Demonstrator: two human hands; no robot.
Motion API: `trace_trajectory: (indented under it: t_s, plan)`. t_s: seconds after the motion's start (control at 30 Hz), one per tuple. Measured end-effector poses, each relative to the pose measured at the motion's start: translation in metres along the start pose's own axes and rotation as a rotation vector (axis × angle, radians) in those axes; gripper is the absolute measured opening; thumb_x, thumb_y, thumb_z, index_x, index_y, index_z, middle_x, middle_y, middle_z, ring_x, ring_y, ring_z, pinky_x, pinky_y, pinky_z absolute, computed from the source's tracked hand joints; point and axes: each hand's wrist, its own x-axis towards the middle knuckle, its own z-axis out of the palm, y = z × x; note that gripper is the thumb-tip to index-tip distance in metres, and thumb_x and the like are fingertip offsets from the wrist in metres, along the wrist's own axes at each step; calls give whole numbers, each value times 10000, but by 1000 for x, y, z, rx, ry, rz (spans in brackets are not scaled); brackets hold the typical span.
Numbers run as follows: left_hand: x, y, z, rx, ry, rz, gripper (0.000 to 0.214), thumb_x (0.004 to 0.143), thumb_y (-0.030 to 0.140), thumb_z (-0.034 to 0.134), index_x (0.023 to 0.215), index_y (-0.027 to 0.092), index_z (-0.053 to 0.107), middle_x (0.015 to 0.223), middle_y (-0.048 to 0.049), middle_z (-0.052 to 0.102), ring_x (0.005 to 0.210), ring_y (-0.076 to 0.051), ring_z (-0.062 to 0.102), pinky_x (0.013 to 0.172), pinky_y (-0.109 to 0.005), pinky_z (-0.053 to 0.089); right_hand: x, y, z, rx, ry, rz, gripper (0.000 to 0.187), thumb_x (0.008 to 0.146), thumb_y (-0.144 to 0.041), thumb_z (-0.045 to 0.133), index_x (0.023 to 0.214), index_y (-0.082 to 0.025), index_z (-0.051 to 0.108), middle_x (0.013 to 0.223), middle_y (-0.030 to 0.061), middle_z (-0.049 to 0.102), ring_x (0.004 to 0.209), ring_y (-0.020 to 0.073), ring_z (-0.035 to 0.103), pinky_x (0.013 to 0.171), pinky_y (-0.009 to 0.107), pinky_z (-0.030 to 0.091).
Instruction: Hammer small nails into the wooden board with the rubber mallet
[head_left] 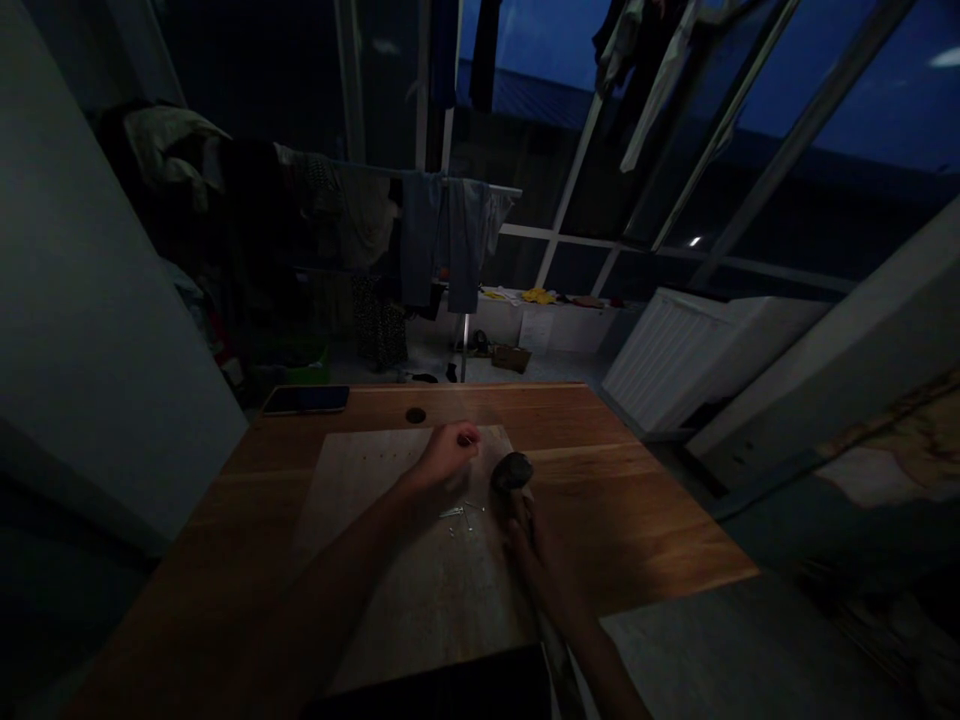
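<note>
A pale wooden board (405,590) lies on the table, with a row of small dark spots across its far left part. Over its far side my left hand (446,455) is closed in a pinch, on what looks like a small nail at the fingertips; the dim light blurs it. Several loose shiny nails (453,513) are scattered on the board just below that hand. At the board's right edge my right hand (541,560) is closed round the handle of a hammer. The dark hammer head (514,470) points away from me, to the right of my left hand.
The wooden table (630,520) carries a phone (306,400) at its far left corner and has a round dark hole (415,415) near the back. A dark flat edge (450,690) shows at the bottom. Beyond stand a clothes rack (465,350) and a white ribbed unit (667,350).
</note>
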Motion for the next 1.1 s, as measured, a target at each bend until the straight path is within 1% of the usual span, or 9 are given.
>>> trace_trajectory:
  t_s: [0.1, 0.2, 0.33, 0.43, 0.57, 0.67, 0.87, 1.0, 1.1]
  plan:
    - [10, -16, 16, -92, 90, -60, 81, 780, 133, 623, 813, 162, 691, 846, -37, 748, 827, -164, 700, 808, -266, 542, 1, -2, -2, -34, 4, -15, 533, 1034, -492, 410, 1466, -209, 541, 1400, 153, 676, 1249, 304, 675, 1044, 464, 527]
    - [8, -27, 25, -53, 118, -54, 126, 794, 140, 605, 844, 152, 720, 830, -34, 756, 793, -161, 696, 797, -267, 537, 0, 0, -5, -40, -8, -13, 504, 1033, -481, 415, 1440, -223, 564, 1336, 144, 712, 1217, 300, 692, 1021, 457, 535]
    - [3, -31, 24, 38, 97, -21, 135, 799, 167, 628, 871, 164, 743, 863, -33, 777, 832, -176, 707, 827, -279, 534, 5, 0, -11, -20, -70, 26, 501, 1009, -472, 451, 1400, -188, 579, 1258, 145, 748, 1172, 295, 715, 980, 439, 549]
    - [3, -31, 23, 78, 88, -33, 144, 801, 165, 635, 883, 172, 753, 888, -38, 787, 833, -182, 711, 819, -280, 531, 13, -5, -15, -7, -105, 39, 488, 1002, -476, 464, 1376, -187, 585, 1179, 133, 775, 1087, 288, 745, 918, 417, 563]
    - [4, -32, 27, 118, 95, -50, 159, 804, 146, 643, 906, 182, 760, 903, -36, 792, 833, -178, 711, 814, -272, 525, 22, -13, -16, -40, -108, 53, 441, 992, -488, 434, 1227, -181, 647, 1044, 136, 792, 996, 310, 758, 867, 417, 562]
    - [4, -32, 28, 144, 97, -46, 171, 814, 140, 638, 923, 188, 760, 907, -28, 794, 822, -167, 704, 819, -265, 522, 25, -16, -14, -39, -109, 75, 426, 975, -492, 424, 1171, -185, 643, 1061, 144, 784, 996, 308, 750, 858, 406, 555]
    - [3, -29, 29, 171, 116, -20, 193, 802, 123, 636, 915, 188, 778, 914, -29, 791, 829, -167, 699, 821, -256, 517, 25, -17, -13, 15, -99, 90, 456, 957, -531, 422, 1159, -180, 631, 1131, 171, 759, 1071, 305, 722, 938, 406, 522]
    - [4, -34, 31, 189, 152, 5, 187, 789, 123, 643, 894, 188, 783, 882, -21, 770, 812, -163, 684, 806, -253, 511, 27, -18, -12, 16, -99, 110, 441, 942, -545, 429, 1106, -189, 631, 1074, 159, 763, 1073, 314, 717, 938, 407, 515]
    - [5, -38, 33, 200, 171, 22, 174, 783, 133, 658, 896, 179, 781, 877, -26, 749, 781, -157, 662, 781, -253, 506, 29, -17, -12, -4, -96, 130, 450, 943, -548, 412, 1097, -184, 626, 1068, 167, 756, 1073, 318, 716, 928, 408, 517]
